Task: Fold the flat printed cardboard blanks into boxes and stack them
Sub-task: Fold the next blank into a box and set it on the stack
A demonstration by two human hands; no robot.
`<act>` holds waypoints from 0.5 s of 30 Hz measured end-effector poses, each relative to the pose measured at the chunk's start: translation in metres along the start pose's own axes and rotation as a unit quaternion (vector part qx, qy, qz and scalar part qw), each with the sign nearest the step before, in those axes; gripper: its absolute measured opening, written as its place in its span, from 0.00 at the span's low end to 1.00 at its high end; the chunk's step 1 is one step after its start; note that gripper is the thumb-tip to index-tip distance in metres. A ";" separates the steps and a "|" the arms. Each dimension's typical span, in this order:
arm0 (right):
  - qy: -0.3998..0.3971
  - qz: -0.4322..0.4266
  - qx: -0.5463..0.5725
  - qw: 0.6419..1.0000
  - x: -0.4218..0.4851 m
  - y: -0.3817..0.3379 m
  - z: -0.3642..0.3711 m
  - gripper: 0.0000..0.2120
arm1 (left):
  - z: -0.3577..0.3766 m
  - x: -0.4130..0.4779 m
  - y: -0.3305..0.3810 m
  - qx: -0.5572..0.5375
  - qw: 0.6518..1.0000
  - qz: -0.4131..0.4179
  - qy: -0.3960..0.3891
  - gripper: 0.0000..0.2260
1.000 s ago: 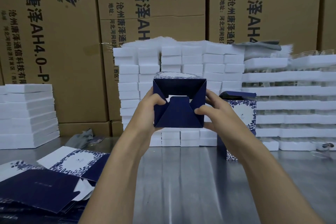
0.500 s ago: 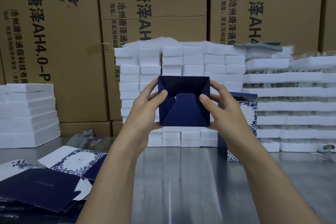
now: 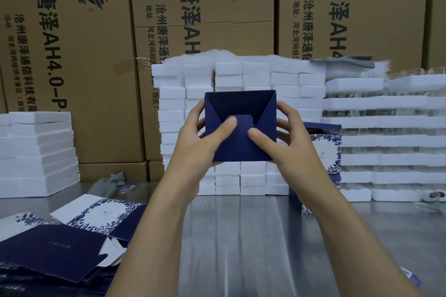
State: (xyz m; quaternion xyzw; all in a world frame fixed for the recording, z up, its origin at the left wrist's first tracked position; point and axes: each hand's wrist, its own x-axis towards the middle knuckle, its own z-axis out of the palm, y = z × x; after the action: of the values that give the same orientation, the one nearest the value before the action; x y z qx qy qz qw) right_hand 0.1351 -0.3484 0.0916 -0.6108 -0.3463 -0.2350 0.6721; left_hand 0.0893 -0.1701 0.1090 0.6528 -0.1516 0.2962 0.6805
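Note:
I hold a dark blue box [image 3: 240, 108] up in the air at chest height, its folded bottom flaps turned toward me. My left hand [image 3: 200, 137] grips its left side, thumb pressing on the centre tab. My right hand [image 3: 287, 142] grips the right side, thumb pressing on the flaps beside the tab. Flat printed blanks [image 3: 60, 246], blue and white with a leaf pattern, lie in a loose pile at the lower left of the metal table [image 3: 241, 236]. Folded boxes [image 3: 324, 152] stand stacked behind my right hand, partly hidden by it.
White foam blocks [image 3: 255, 75] are stacked behind the box, with more foam slabs [image 3: 36, 152] at the left and foam trays [image 3: 391, 128] at the right. Large brown cartons [image 3: 72, 55] form a wall at the back. A grey cloth [image 3: 111, 183] lies on the table.
The bottom flaps have closed: the gap that showed white between them is gone, and both thumbs have moved inward onto the centre tab and flaps.

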 end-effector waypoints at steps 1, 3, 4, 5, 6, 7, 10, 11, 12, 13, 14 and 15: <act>0.008 -0.012 -0.011 1.000 -0.001 0.000 0.002 0.28 | 0.003 0.000 -0.002 0.006 0.999 0.017 0.027 0.29; 0.025 -0.028 -0.023 0.999 -0.002 0.000 0.006 0.29 | 0.007 0.000 -0.006 0.017 0.997 0.045 0.063 0.31; 0.032 -0.034 -0.029 0.998 -0.002 0.000 0.007 0.29 | 0.008 0.000 -0.007 0.021 0.996 0.054 0.071 0.31; 0.037 -0.039 -0.035 0.998 -0.002 0.000 0.007 0.29 | 0.009 0.000 -0.008 0.024 0.995 0.061 0.076 0.31; 0.042 -0.041 -0.040 0.997 -0.002 0.000 0.008 0.29 | 0.010 0.000 -0.008 0.028 0.994 0.067 0.080 0.30; 0.045 -0.042 -0.044 0.997 -0.002 0.000 0.008 0.29 | 0.010 0.000 -0.009 0.033 0.993 0.073 0.083 0.30; 0.048 -0.048 -0.052 0.996 -0.002 0.000 0.009 0.30 | 0.011 0.002 -0.011 0.043 0.992 0.080 0.088 0.30; 0.049 -0.049 -0.053 0.996 -0.002 0.000 0.009 0.30 | 0.012 0.002 -0.012 0.048 0.991 0.082 0.090 0.30; 0.050 -0.050 -0.054 0.996 -0.002 0.000 0.009 0.31 | 0.012 0.003 -0.013 0.055 0.991 0.085 0.092 0.30; 0.051 -0.050 -0.056 0.996 -0.002 0.001 0.009 0.31 | 0.012 0.003 -0.015 0.063 0.990 0.088 0.096 0.31; 0.051 -0.048 -0.057 0.996 -0.002 0.001 0.009 0.32 | 0.012 0.004 -0.016 0.070 0.988 0.092 0.099 0.31; 0.052 -0.047 -0.059 0.996 -0.002 0.002 0.009 0.32 | 0.013 0.005 -0.017 0.076 0.987 0.095 0.102 0.31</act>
State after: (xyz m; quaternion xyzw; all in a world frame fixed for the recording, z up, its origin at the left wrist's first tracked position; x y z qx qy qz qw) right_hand 0.1339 -0.3397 0.0893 -0.6196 -0.3248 -0.3173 0.6403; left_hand 0.1054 -0.1809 0.0993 0.6518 -0.1198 0.4354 0.6093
